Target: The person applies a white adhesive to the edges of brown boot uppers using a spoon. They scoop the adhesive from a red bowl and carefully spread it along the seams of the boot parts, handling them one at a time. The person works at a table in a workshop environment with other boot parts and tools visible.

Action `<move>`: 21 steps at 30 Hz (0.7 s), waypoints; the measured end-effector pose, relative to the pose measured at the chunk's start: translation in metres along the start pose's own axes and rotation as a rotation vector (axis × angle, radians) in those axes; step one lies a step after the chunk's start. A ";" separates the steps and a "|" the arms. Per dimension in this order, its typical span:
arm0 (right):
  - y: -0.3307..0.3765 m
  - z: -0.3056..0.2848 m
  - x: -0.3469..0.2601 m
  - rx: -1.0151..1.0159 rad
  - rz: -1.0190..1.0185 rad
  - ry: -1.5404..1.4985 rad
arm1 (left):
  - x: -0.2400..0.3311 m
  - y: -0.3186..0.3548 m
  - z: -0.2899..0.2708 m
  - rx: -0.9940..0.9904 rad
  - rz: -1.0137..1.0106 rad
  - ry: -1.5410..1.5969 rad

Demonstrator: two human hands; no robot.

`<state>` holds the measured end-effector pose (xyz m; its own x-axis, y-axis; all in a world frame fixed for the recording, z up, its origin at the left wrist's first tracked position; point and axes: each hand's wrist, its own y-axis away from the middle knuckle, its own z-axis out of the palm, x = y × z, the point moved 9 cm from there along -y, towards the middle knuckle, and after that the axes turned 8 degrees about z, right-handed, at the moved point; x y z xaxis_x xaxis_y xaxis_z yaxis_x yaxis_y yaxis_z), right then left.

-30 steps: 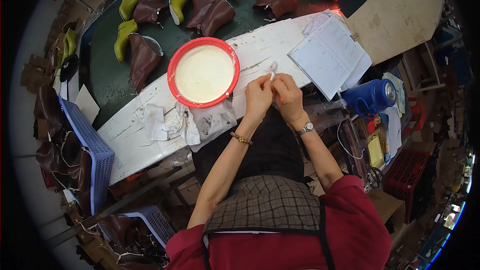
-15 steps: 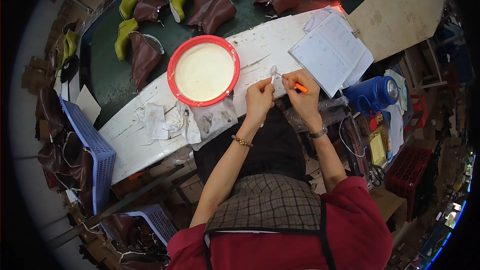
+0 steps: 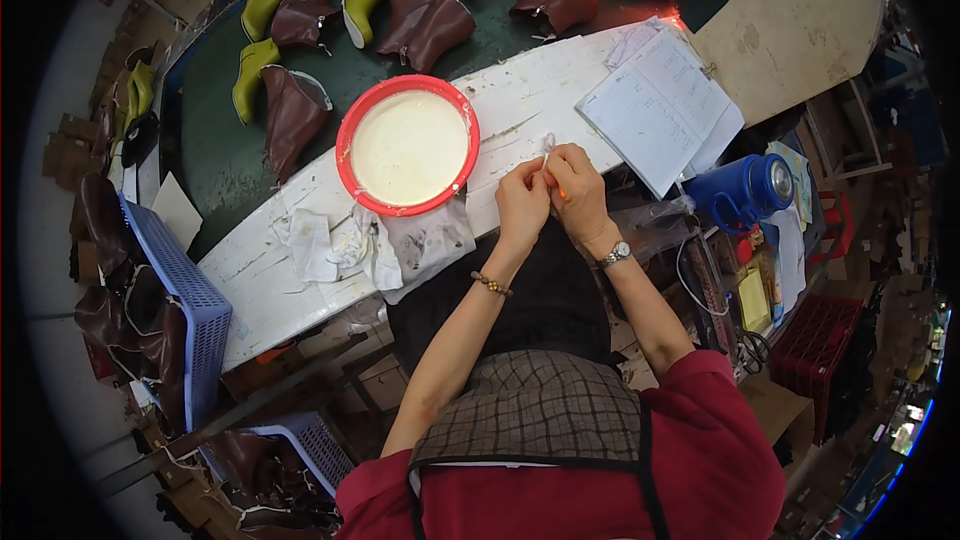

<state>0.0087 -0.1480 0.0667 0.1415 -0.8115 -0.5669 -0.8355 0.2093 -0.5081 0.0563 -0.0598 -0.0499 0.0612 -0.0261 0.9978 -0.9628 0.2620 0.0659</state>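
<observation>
Over at the near edge of the white bench [image 3: 520, 90], between the red bowl and the notebook, somebody's got both hands pressed close together on something tiny. From where I'm standing, the left hand [image 3: 522, 205] is pinching a small white piece [image 3: 549, 142] with the fingertips, and its pale end sticks up past them toward the far edge. Can't make out what it is, it's just too small. The right hand [image 3: 580, 195] is right up against the left one, fingers closed around something with an orange bit [image 3: 562, 194] peeking out below; the rest is hidden, so no clue there either. Bead bracelet [image 3: 491, 286] on the left wrist, watch [image 3: 616, 252] on the right.

That red bowl [image 3: 344, 150] sits left of the hands, overlapping the bench's far edge, with creamy liquid [image 3: 410, 145] inside. Crumpled rags [image 3: 345, 252] lie between it and the near edge. Toward the right end there's the open notebook [image 3: 650, 105], with a blue jug [image 3: 745, 190] just past it.

Beyond the far edge, brown boots [image 3: 425, 20] and yellow-green shapes [image 3: 360, 10] lie around on a green table [image 3: 215, 160]. Off the left end, a blue basket [image 3: 205, 315] has more brown boots beside it.
</observation>
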 end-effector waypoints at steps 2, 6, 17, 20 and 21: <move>-0.002 0.002 0.003 0.027 -0.024 -0.005 | 0.002 -0.002 -0.001 0.003 0.003 0.009; -0.010 0.002 0.010 0.060 0.014 0.000 | 0.015 -0.003 0.002 0.010 0.018 0.039; -0.059 -0.097 0.082 0.287 0.243 -0.181 | 0.006 0.022 -0.010 -0.041 -0.042 0.018; -0.037 -0.076 0.062 0.172 0.286 -0.427 | 0.022 0.019 -0.002 -0.092 -0.209 0.205; -0.030 -0.070 0.050 0.149 0.266 -0.404 | 0.021 0.018 -0.002 -0.088 -0.234 0.228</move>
<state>0.0043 -0.2333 0.0987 0.1525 -0.4497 -0.8800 -0.7896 0.4801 -0.3822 0.0404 -0.0534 -0.0273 0.3444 0.1187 0.9313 -0.8901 0.3568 0.2837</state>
